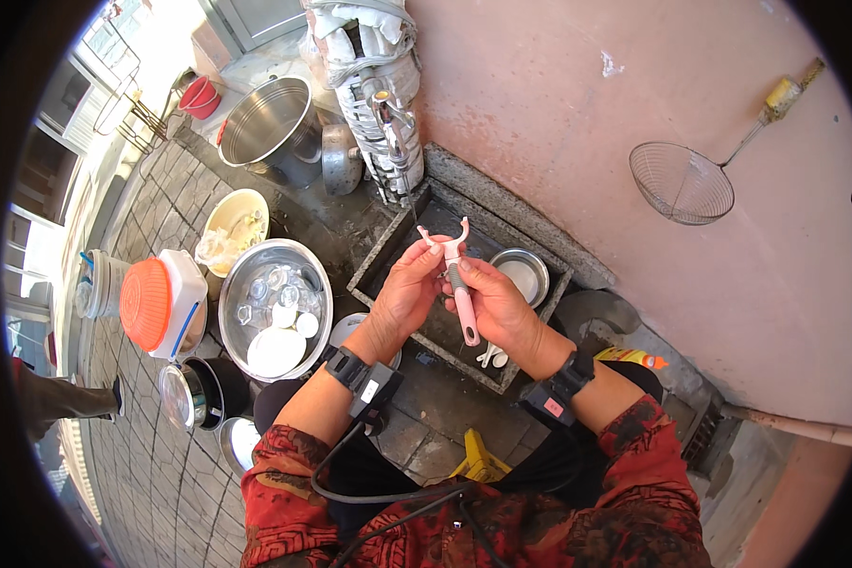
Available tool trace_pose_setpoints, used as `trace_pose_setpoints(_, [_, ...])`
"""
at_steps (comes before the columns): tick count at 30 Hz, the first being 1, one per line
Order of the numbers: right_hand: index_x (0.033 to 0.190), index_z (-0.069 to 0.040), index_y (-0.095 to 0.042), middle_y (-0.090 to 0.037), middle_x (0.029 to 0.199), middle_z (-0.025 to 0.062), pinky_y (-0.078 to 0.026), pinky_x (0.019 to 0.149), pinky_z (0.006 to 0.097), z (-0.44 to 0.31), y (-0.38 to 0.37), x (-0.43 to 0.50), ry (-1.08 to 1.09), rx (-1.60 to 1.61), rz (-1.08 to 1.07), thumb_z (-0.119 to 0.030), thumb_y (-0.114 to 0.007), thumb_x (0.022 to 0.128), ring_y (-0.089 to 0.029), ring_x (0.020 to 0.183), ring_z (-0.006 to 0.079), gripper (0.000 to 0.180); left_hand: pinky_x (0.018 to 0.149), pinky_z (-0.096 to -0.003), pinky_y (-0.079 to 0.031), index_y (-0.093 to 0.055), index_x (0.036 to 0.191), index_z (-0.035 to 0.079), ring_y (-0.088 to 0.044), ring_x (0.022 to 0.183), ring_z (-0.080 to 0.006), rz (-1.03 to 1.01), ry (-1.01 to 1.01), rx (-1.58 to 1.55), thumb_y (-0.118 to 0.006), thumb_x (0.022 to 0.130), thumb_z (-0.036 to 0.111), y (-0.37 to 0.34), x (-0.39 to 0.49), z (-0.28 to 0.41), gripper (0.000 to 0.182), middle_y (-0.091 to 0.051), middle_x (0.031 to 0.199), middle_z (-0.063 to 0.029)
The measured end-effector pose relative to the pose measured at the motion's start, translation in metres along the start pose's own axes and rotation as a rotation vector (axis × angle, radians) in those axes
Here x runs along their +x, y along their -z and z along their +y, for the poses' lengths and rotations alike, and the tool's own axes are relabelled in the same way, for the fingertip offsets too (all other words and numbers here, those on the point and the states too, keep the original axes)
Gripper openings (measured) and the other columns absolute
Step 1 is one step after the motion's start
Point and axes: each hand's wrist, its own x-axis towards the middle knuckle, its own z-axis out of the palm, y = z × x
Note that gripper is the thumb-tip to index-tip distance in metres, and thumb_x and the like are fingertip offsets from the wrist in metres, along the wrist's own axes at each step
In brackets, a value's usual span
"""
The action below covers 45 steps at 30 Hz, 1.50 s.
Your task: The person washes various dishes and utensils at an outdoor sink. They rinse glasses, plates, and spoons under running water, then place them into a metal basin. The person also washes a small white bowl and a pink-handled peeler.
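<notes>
A pink Y-shaped peeler (468, 312) with a grey grip section is held between both hands above a stone sink. My left hand (415, 280) pinches it near the forked head, which points away from me. My right hand (493, 291) closes around its grip, and the pink handle end sticks out below. Under the hands lies the stone sink (461, 366), with a metal bowl (522, 266) at its right and white spoons (495, 357) near its front edge. A metal faucet (392, 131) stands beyond, with a thin stream of water below it.
At left stand a steel basin (228, 341) with glassware and white dishes, a cream bowl (220, 213), an orange-lidded container (145, 304), a dark pot (231, 387) and a steel bucket (238, 142). A wire skimmer (681, 183) hangs on the wall. Another person's leg (78, 401) shows far left.
</notes>
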Motion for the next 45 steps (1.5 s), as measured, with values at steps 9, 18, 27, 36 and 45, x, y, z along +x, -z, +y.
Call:
trace_pose_setpoints(9, [0.108, -0.005, -0.060, -0.060, 0.094, 0.0007, -0.044, 0.065, 0.0232, -0.010, 0.004, -0.004, -0.059, -0.074, 0.054, -0.021, -0.056, 0.090, -0.053, 0.080, 0.0101, 0.024, 0.094, -0.0392, -0.041, -0.053, 0.112, 0.008, -0.054, 0.106, -0.0210, -0.010, -0.002, -0.055, -0.052, 0.092, 0.026, 0.001, -0.003, -0.003, 0.027, -0.057, 0.117, -0.0111])
trace_pose_setpoints(18, [0.095, 0.001, -0.065, -0.057, 0.073, -0.0030, -0.031, 0.047, 0.0186, -0.040, 0.006, -0.003, 0.267, -0.785, 0.293, -0.012, -0.060, 0.087, -0.040, 0.055, 0.0021, 0.016, 0.081, -0.0349, -0.047, -0.055, 0.105, 0.005, -0.057, 0.095, -0.0190, 0.015, -0.046, -0.018, -0.053, 0.091, 0.025, 0.007, -0.006, 0.015, 0.024, -0.060, 0.101, -0.0086])
trace_pose_setpoints(27, [0.098, 0.000, -0.062, -0.058, 0.077, -0.0012, -0.037, 0.053, 0.0191, -0.048, 0.000, -0.006, 0.111, -0.575, 0.151, -0.013, -0.058, 0.087, -0.047, 0.062, 0.0041, 0.017, 0.071, -0.0237, -0.046, -0.057, 0.112, 0.004, -0.057, 0.079, -0.0091, -0.039, 0.094, 0.232, -0.053, 0.092, 0.016, 0.001, -0.018, 0.007, 0.024, -0.063, 0.093, -0.0029])
trace_pose_setpoints(36, [0.085, 0.002, -0.065, -0.063, 0.077, 0.0003, -0.042, 0.063, 0.0203, -0.044, -0.007, -0.009, 0.214, -1.012, 0.106, -0.016, -0.061, 0.084, -0.053, 0.070, 0.0053, 0.018, 0.074, -0.0245, -0.048, -0.057, 0.114, 0.002, -0.058, 0.082, -0.0107, -0.067, 0.121, 0.256, -0.054, 0.091, 0.012, 0.000, -0.017, 0.004, 0.025, -0.063, 0.096, -0.0044])
trace_pose_setpoints(45, [0.084, 0.001, -0.063, -0.059, 0.072, -0.0019, -0.041, 0.058, 0.0209, -0.054, -0.006, -0.009, 0.244, -1.127, 0.121, -0.011, -0.060, 0.080, -0.050, 0.065, 0.0041, 0.013, 0.070, -0.0221, -0.048, -0.054, 0.120, 0.002, -0.059, 0.077, -0.0110, -0.086, 0.240, 0.158, -0.051, 0.092, 0.014, 0.001, -0.019, 0.009, 0.030, -0.063, 0.094, -0.0072])
